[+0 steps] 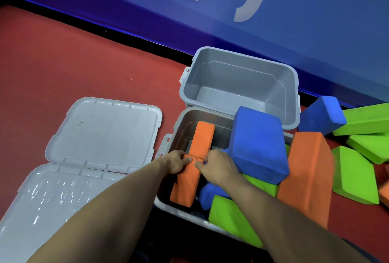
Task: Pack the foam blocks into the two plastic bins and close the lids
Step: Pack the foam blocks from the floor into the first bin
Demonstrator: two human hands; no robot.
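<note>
Both hands, left hand (175, 162) and right hand (216, 168), pinching orange foam block (194, 161), standing inside near bin (179, 128)

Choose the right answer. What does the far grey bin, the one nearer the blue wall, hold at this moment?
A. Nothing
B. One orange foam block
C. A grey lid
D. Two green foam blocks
A: the far grey bin shows only its bare floor and walls, while both hands grip an orange foam block over the near bin.
</note>
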